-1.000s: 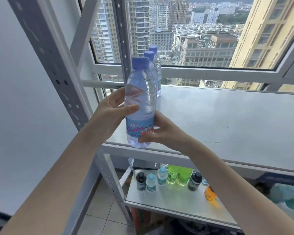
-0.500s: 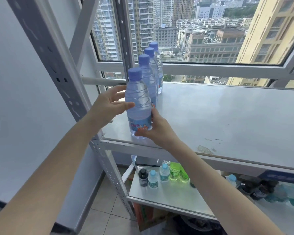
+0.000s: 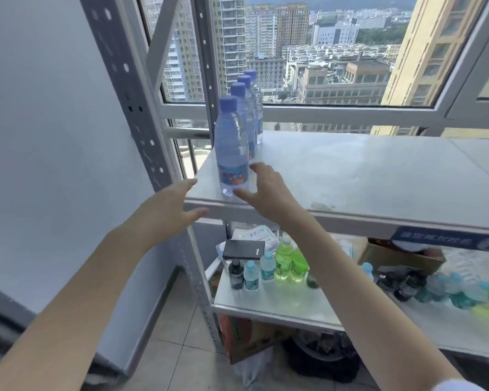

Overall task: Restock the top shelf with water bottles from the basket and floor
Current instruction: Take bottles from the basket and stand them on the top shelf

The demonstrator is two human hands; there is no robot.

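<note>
Front water bottle (image 3: 232, 153) stood upright at the left front corner of the top shelf (image 3: 364, 176), heading a row of three more bottles (image 3: 251, 114). Left hand (image 3: 167, 213) and right hand (image 3: 267, 190) were near its base, fingers spread wide, holding nothing.

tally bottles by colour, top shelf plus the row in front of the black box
clear water bottles, top shelf: 4
green bottles: 2
small blue-capped bottles: 2
dark bottle: 1
total: 9
dark shape by the arm unclear, not counted
</note>
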